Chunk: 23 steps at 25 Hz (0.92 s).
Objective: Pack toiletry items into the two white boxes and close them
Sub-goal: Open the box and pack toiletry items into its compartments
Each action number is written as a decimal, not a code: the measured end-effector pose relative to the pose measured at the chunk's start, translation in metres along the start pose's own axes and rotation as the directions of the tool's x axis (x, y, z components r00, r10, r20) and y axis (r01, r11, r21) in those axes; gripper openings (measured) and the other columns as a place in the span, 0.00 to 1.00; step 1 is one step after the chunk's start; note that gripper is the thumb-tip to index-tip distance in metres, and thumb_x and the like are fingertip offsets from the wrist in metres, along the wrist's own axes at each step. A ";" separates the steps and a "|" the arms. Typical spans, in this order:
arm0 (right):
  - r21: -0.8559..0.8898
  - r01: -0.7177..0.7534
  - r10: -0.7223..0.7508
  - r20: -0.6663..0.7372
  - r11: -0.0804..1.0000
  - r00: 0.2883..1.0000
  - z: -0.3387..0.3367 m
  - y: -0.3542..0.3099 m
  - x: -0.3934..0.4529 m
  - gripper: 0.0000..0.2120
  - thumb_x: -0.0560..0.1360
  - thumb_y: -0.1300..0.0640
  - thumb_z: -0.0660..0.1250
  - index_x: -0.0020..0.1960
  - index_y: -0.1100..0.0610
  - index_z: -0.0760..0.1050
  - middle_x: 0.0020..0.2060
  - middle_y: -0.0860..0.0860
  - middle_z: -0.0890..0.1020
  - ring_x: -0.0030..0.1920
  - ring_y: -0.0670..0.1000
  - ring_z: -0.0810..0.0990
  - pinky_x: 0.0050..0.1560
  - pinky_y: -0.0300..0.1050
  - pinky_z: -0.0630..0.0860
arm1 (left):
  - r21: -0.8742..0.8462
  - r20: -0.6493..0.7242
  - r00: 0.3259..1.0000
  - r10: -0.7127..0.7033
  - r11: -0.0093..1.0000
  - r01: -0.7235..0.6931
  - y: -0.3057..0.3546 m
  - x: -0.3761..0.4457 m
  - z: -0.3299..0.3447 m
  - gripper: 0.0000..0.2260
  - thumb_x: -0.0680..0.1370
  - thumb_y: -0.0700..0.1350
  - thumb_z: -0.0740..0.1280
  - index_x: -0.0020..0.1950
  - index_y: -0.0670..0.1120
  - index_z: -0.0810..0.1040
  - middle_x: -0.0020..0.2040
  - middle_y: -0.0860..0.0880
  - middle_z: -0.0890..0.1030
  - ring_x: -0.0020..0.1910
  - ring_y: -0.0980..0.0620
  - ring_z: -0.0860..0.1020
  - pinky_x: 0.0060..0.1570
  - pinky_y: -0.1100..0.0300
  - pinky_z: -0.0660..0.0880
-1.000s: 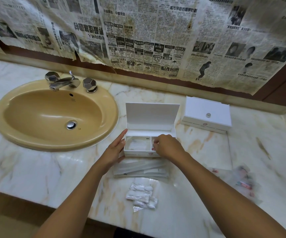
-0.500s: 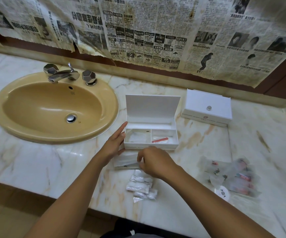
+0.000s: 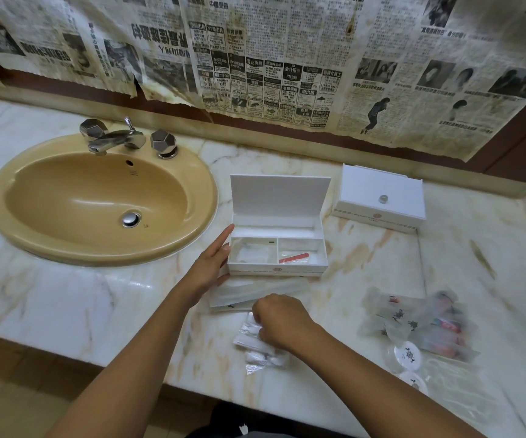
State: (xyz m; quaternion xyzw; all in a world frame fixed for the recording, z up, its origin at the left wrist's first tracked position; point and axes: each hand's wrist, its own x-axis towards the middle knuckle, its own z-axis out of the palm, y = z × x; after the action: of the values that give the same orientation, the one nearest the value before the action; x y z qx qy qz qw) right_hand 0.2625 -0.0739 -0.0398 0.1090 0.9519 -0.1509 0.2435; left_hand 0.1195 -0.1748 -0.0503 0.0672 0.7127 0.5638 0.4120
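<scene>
An open white box (image 3: 277,269) stands on the marble counter with its lid up. Its left compartment holds a clear packet, its right one an orange nail file (image 3: 294,257). My left hand (image 3: 214,263) rests flat against the box's left side, fingers straight. In front of the box lie long clear-wrapped items (image 3: 242,295). Nearer the counter edge sits a pile of small white sachets (image 3: 257,346); my right hand (image 3: 279,320) is curled over it, fingers down on the top sachets. A second white box (image 3: 380,199) stands closed at the back right.
A tan sink (image 3: 100,203) with chrome taps (image 3: 119,139) fills the left of the counter. A heap of clear-bagged toiletries (image 3: 423,324) and round lidded pots (image 3: 408,357) lies at the right. Newspaper covers the wall behind.
My right hand left the box's right compartment, where the orange nail file now lies, and came back toward me onto the sachet pile. My left hand stayed against the box.
</scene>
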 end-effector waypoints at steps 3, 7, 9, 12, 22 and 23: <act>0.016 -0.006 0.007 -0.012 1.000 1.000 0.005 0.000 0.002 0.12 0.70 0.68 0.65 0.51 0.59 0.79 0.48 0.57 0.81 0.44 0.58 0.78 0.42 0.43 0.67 | -0.002 -0.003 1.000 0.006 1.000 -0.006 -0.001 0.001 -0.001 0.17 0.84 0.51 0.55 0.67 0.73 0.68 0.66 0.58 0.76 0.63 0.59 0.75 0.47 0.68 0.77; 0.097 -0.012 0.013 -0.012 0.995 1.000 -0.008 0.003 0.002 0.09 0.69 0.61 0.71 0.49 0.55 0.80 0.48 0.54 0.81 0.45 0.54 0.78 0.44 0.43 0.71 | -0.011 0.011 1.000 0.027 1.000 -0.027 -0.002 0.002 -0.001 0.17 0.84 0.51 0.55 0.67 0.72 0.68 0.69 0.57 0.74 0.65 0.58 0.73 0.49 0.67 0.77; 0.151 -0.011 0.014 -0.020 0.988 1.000 -0.021 0.006 0.002 0.08 0.69 0.56 0.74 0.47 0.53 0.80 0.47 0.52 0.81 0.46 0.53 0.78 0.43 0.43 0.71 | -0.011 0.011 0.999 0.033 0.999 -0.033 -0.003 0.004 -0.002 0.17 0.84 0.52 0.55 0.67 0.73 0.68 0.71 0.57 0.72 0.67 0.57 0.73 0.53 0.64 0.76; 0.187 -0.009 0.022 -0.064 0.982 0.998 -0.046 0.015 0.001 0.05 0.70 0.54 0.73 0.45 0.52 0.79 0.45 0.51 0.82 0.46 0.53 0.79 0.45 0.45 0.75 | 0.002 0.010 0.999 0.035 0.999 -0.035 -0.005 0.005 -0.002 0.17 0.84 0.52 0.55 0.65 0.75 0.68 0.72 0.55 0.72 0.68 0.55 0.72 0.60 0.58 0.74; 0.043 -0.232 0.233 -0.332 0.972 0.914 -0.109 0.067 0.021 0.07 0.75 0.63 0.65 0.48 0.55 0.81 0.45 0.54 0.81 0.41 0.56 0.79 0.38 0.42 0.71 | -0.006 0.008 1.000 0.007 1.000 -0.007 -0.002 0.003 -0.001 0.17 0.84 0.51 0.55 0.66 0.73 0.68 0.64 0.56 0.78 0.64 0.58 0.75 0.55 0.62 0.75; 0.017 -0.244 0.236 -0.326 0.970 0.915 -0.106 0.068 0.024 0.08 0.73 0.66 0.65 0.48 0.57 0.80 0.45 0.54 0.80 0.42 0.56 0.79 0.39 0.42 0.71 | -0.007 0.007 1.000 0.008 1.000 -0.007 -0.002 0.002 -0.001 0.17 0.84 0.50 0.55 0.66 0.72 0.68 0.65 0.56 0.77 0.64 0.58 0.75 0.53 0.64 0.76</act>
State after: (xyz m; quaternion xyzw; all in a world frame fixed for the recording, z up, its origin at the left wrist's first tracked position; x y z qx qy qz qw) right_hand 0.2157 0.0288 0.0208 0.2456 0.9600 -0.0883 0.1011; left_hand 0.1179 -0.1749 -0.0527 0.0704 0.7092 0.5674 0.4124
